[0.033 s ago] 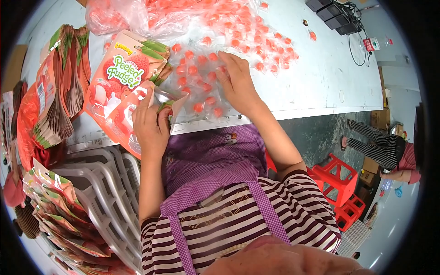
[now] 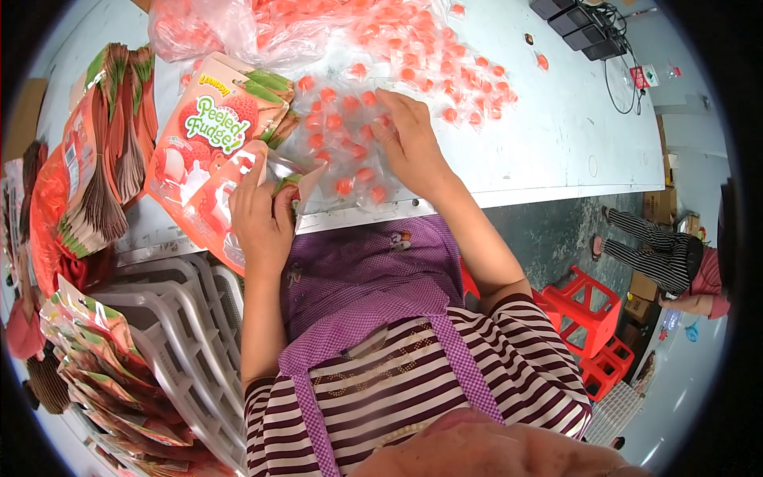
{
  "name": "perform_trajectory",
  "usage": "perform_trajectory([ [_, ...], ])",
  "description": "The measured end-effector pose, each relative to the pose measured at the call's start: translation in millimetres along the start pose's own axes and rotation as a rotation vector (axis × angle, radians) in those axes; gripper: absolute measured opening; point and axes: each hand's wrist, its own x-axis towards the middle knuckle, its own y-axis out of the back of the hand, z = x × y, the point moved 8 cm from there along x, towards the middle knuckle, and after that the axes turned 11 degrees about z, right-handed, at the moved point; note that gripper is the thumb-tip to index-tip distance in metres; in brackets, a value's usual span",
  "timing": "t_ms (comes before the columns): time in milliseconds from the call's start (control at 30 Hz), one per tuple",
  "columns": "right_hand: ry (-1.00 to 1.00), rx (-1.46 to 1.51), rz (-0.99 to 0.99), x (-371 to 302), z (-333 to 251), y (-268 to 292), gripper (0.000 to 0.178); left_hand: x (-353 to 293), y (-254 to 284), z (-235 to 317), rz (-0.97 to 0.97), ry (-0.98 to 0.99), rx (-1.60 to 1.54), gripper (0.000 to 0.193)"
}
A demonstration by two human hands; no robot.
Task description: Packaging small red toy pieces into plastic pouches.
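My left hand (image 2: pixel 261 222) is closed on the opened top of a pink candy pouch (image 2: pixel 208 208) at the table's front edge; the pouch's silvery inside shows by my thumb. More pink and green pouches of the same kind lie beneath and beyond it in a stack (image 2: pixel 187 131). To the right of the opening spreads a group of clear-wrapped red candies (image 2: pixel 334 122). My right hand (image 2: pixel 415 147) rests at the right side of this group, its fingers curved and thumb apart, touching the outer candies. Nothing visible is gripped in it.
A bigger heap of wrapped candies (image 2: pixel 413 56) and a clear plastic bag (image 2: pixel 238 32) lie at the back. Bundled flat pouches (image 2: pixel 99 151) stand at the left, above grey plastic crates (image 2: pixel 159 306) and filled-looking pouches (image 2: pixel 111 366). Red stools (image 2: pixel 584 310) and another person (image 2: pixel 675 266) are at the right.
My right hand has shifted very slightly to the left against the candies. Nothing else visibly differs.
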Motion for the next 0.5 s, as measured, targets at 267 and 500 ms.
perform_trajectory([
  [267,-0.302,0.312,-0.164,23,41,-14,0.036,-2,0,-1,0.01,0.011,-0.004,0.016],
  [500,0.229,-0.148,-0.121,34,13,-36,0.039,-1,0,-2,0.004,0.011,0.002,0.017],
])
